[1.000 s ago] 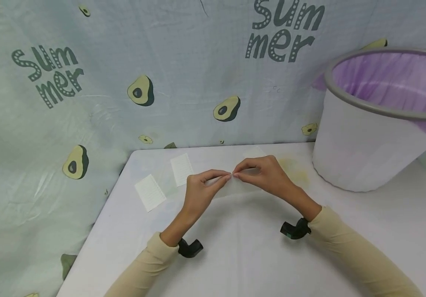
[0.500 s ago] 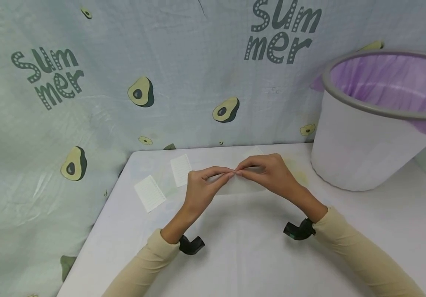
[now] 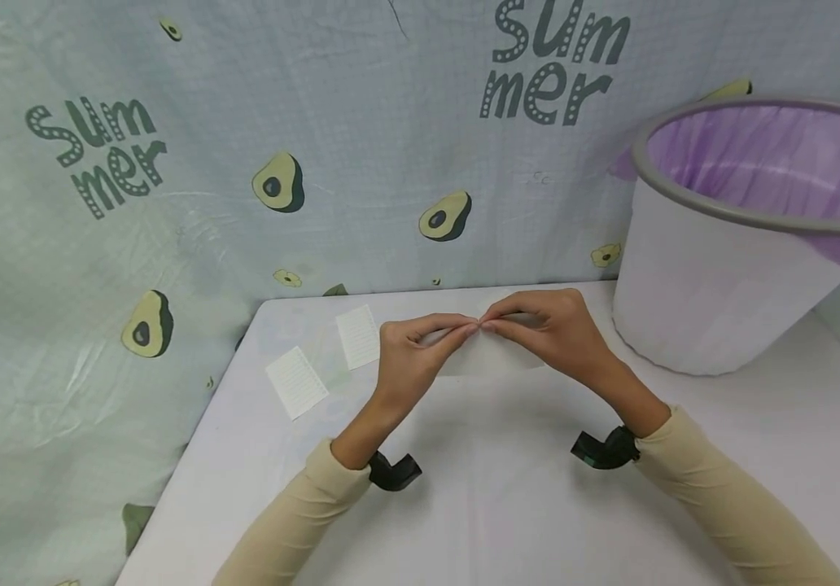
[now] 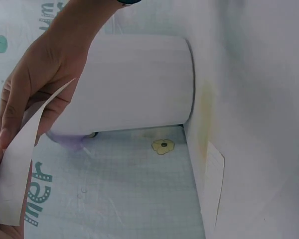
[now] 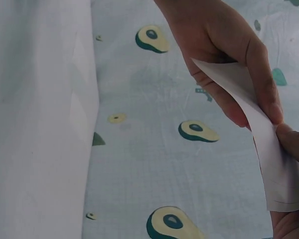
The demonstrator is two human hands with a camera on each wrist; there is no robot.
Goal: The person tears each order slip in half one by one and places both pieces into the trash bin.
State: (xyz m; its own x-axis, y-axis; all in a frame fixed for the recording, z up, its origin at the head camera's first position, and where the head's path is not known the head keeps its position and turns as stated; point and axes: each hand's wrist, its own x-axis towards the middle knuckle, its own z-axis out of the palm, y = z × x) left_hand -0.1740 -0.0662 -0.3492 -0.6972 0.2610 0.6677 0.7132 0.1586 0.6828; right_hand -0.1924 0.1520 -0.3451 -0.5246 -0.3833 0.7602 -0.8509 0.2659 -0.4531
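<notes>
A white sheet of paper [image 3: 489, 356] hangs beneath both hands, held up off the table. The left hand [image 3: 409, 362] pinches its upper edge between thumb and fingers. Right beside it, the right hand [image 3: 562, 334] pinches the same edge, and the two sets of fingertips meet near the middle. In the left wrist view the sheet [image 4: 15, 174] looks bent and runs across the right hand's [image 4: 47, 64] fingers. From the right wrist, the curved sheet [image 5: 261, 139] shows with the left hand [image 5: 224, 45] behind it.
Two small lined paper sheets, one nearer [image 3: 297, 382] and one farther [image 3: 358, 336], lie on the left of the white table [image 3: 464, 505]. Another lined sheet [image 4: 214, 181] lies near the back edge. At right stands a white bin [image 3: 713, 285] with a purple liner.
Both hands have shifted right and slightly away from the body, carrying the paper along. Their fingertips, slightly apart a second ago, now meet.
</notes>
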